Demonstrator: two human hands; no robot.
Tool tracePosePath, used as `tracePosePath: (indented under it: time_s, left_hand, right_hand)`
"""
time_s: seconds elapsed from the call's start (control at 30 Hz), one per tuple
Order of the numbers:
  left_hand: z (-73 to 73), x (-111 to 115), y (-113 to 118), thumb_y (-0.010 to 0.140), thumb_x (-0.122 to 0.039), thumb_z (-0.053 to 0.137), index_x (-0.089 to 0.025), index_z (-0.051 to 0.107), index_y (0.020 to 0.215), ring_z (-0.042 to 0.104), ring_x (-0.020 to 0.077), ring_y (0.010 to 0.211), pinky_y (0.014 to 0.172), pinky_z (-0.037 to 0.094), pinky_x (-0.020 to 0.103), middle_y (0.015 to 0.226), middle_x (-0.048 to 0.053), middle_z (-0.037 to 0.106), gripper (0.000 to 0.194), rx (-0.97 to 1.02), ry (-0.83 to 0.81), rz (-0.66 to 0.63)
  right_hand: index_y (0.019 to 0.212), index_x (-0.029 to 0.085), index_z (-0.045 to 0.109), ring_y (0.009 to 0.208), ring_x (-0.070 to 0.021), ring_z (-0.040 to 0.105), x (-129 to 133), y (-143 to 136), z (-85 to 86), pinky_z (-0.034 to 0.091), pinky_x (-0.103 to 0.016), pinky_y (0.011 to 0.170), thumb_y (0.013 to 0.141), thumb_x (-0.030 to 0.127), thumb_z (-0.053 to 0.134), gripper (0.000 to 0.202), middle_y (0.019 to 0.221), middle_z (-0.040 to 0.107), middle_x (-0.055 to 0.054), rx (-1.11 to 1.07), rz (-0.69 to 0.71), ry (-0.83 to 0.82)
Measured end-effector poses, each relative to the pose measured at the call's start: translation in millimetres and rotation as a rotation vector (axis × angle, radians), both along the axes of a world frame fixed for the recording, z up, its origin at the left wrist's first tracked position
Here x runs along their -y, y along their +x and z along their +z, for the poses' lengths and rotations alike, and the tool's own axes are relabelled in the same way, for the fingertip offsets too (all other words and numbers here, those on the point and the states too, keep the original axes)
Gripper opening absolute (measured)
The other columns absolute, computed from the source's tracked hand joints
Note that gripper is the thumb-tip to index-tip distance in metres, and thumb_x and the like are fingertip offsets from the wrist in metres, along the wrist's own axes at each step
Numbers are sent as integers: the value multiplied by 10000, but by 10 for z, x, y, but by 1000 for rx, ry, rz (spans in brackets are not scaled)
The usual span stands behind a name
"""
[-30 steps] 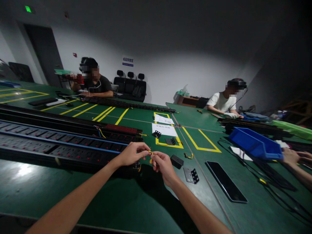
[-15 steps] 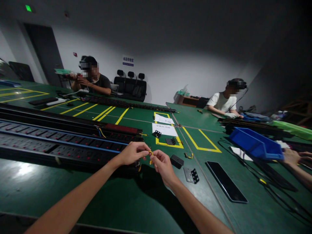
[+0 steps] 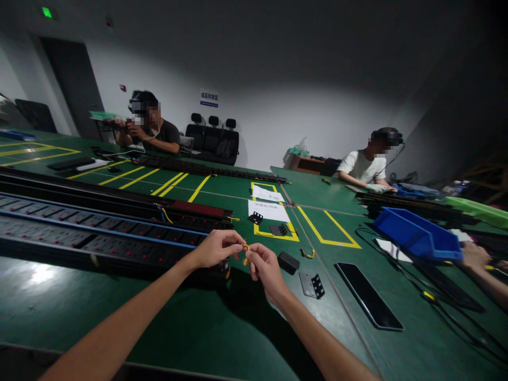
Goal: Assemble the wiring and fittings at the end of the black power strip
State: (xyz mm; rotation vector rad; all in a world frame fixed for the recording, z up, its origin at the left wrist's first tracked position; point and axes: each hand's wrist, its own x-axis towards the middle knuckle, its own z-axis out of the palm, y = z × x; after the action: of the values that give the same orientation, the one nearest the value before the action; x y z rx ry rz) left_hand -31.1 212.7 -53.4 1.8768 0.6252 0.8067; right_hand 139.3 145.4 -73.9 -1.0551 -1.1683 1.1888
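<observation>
Head view. Green surface [image 3: 166, 333] runs under everything. Next in size, black socket strips [image 3: 119, 230], side by side, left of the left grip [image 3: 214, 251], ends partly hidden by it; laid lengthwise, probably to bring those ends within reach. Whether the left grip rests on them, cannot tell. Blue bin [image 3: 416, 235] well right of the right grip [image 3: 265, 267], perhaps to leave elbow room. Paper sheets [image 3: 270, 211] flat beyond both grips. Phone [image 3: 369, 296] right of the right grip, apart from the small parts. Black block [image 3: 288, 263] just beside the right grip, perforated bracket [image 3: 307, 286] slightly nearer the wearer; short reach, likely the reason. Smallest: yellow wire [image 3: 248, 247], raised between the grips. Left thumb and finger pinched on it, right likewise; two-sided hold presumably steadies so slight a piece. Its ends too small to read.
</observation>
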Motion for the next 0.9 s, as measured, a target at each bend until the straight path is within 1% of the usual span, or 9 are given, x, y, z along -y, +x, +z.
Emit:
tracePosePath:
  time_s: [0.1, 0.17, 0.23, 0.33, 0.5, 0.63, 0.73, 0.83, 0.9]
  left_hand:
    - [-4, -6, -2, 884, -405, 657, -124, 687, 1020, 700, 176, 792, 763, 558, 316, 943, 95, 745, 314, 2, 15, -6]
    - [2, -6, -5, 887, -402, 654, -127, 696, 1024, 700, 179, 811, 778, 552, 316, 939, 94, 744, 310, -6, 26, -12]
    - [11, -4, -8, 892, -401, 649, -129, 702, 1031, 700, 183, 822, 780, 549, 316, 937, 93, 742, 311, -15, 29, -19]
    - [20, -1, -11, 893, -404, 646, -127, 704, 1037, 698, 184, 823, 777, 549, 316, 936, 95, 740, 317, -23, 30, -25]
    - [15, -4, -13, 890, -405, 649, -126, 701, 1026, 696, 181, 807, 779, 552, 323, 939, 96, 740, 315, -37, 37, -23]
    - [7, -2, -14, 893, -399, 643, -117, 685, 1047, 702, 187, 800, 762, 555, 326, 958, 106, 735, 323, -43, 15, -33]
    - [6, 4, -14, 894, -380, 645, -126, 631, 1170, 705, 188, 797, 759, 558, 334, 978, 104, 728, 376, -39, 3, -37]
    - [-2, 9, -11, 889, -350, 654, -169, 473, 1380, 704, 178, 784, 752, 564, 337, 990, 88, 722, 553, -4, -35, -48]
    - [-11, 9, -8, 882, -334, 664, -188, 388, 1445, 702, 172, 775, 742, 564, 330, 1000, 85, 716, 644, 15, -59, -52]
  right_hand:
    - [799, 185, 584, 358, -72, 414, 8, 5, 10, 293, -182, 370, 779, 420, 632, 241, 473, 486, 78, -80, 36, -59]
    - [805, 184, 587, 389, -83, 474, 14, 12, 19, 299, -176, 376, 779, 425, 627, 246, 504, 508, 68, -107, 44, -95]
    - [795, 180, 590, 405, -85, 499, 16, 20, 24, 295, -172, 377, 771, 424, 636, 250, 514, 507, 66, -108, 47, -113]
    - [783, 175, 595, 393, -76, 477, 6, 31, 12, 298, -171, 378, 760, 402, 645, 233, 512, 506, 68, -101, 47, -109]
    - [768, 178, 598, 354, -58, 382, -12, 22, -17, 289, -175, 363, 769, 367, 642, 194, 466, 469, 87, -95, 31, -63]
    - [748, 177, 590, 353, -54, 366, -7, 9, -14, 287, -172, 360, 768, 354, 640, 184, 457, 458, 88, -92, 10, -63]
    - [742, 179, 578, 347, -52, 366, -17, 11, -19, 278, -167, 356, 764, 353, 635, 185, 452, 461, 87, -91, -5, -65]
    - [750, 181, 575, 333, -53, 364, -38, 18, -35, 279, -167, 348, 760, 384, 638, 213, 437, 459, 89, -87, -29, -63]
    - [760, 181, 576, 323, -55, 363, -47, 21, -43, 289, -170, 343, 762, 406, 636, 233, 427, 462, 90, -85, -39, -59]
